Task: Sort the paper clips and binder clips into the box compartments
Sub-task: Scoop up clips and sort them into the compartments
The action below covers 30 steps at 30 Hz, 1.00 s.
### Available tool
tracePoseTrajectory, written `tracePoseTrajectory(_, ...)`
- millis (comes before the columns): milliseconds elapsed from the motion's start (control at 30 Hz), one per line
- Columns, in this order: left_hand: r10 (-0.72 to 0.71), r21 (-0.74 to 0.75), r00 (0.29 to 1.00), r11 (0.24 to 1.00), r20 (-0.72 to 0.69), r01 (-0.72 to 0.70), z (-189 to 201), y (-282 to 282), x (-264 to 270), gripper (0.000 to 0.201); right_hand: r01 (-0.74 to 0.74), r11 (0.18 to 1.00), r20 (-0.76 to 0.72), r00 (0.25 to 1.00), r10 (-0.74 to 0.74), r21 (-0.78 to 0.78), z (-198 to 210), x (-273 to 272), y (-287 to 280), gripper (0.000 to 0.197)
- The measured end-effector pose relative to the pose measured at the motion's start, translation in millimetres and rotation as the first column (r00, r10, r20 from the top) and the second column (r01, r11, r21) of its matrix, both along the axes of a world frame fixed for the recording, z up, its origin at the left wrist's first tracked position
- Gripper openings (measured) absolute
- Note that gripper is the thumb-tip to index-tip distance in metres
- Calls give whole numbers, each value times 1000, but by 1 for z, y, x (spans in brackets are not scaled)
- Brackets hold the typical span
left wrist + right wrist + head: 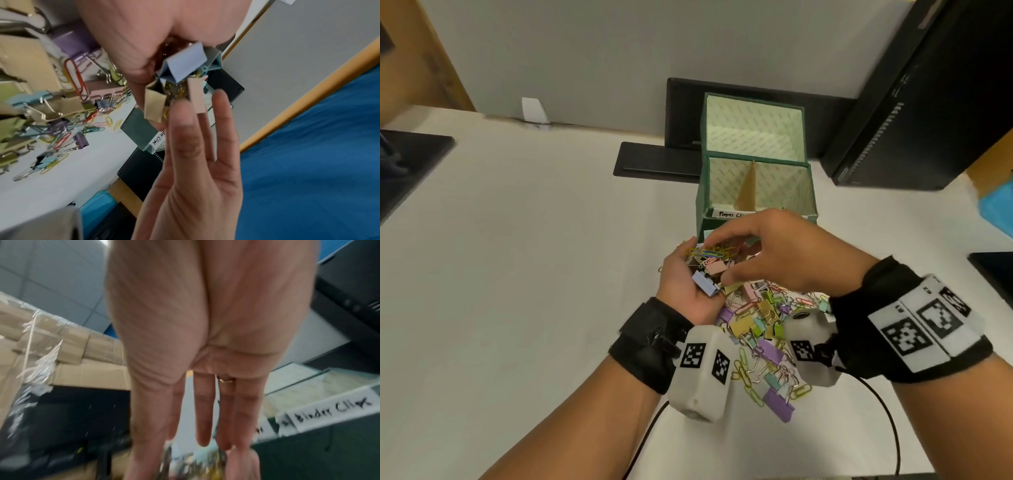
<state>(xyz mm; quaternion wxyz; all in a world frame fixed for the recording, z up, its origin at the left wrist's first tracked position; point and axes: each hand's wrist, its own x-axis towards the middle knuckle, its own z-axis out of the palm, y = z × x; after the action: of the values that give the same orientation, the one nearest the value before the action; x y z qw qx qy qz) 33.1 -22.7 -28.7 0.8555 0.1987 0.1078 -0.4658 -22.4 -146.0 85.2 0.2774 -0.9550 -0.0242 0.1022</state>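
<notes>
Lower centre of the head view: my left hand (688,284) is cupped palm-up, fingers curled round a mixed handful – paper clips (709,253) tangled with binder clips (705,282). Just right, my right hand (774,253) arches over it, fingers bent, tips picking at the handful; can't tell if it has anything pinched. Below both, the pile (767,342) sprawls on the table (517,274). Upper centre-right: box (756,192), lid up, both compartments look empty. Risk – wires snag together, so a pulled clip may drag others out or into the wrong side.

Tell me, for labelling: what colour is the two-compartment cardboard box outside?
Dark green cardboard box, best seen in the head view.
</notes>
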Motion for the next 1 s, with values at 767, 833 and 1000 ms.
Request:
tracePoseTrajectory(767,29,-154,997,987,-78,-41,9,-27,1,44,131,983,81,986,-143,131,-17,23,-43,24)
tracePoseTrajectory(833,5,-151,996,988,-88,-18,5,-27,-5,38,157,980,69,984,-166,123,-27,22,-40,26)
tracePoseTrajectory(1000,-38,-104,995,994,-89,29,8,-26,-12,39,234,962,86,965,-247,140,-35,17,-34,16)
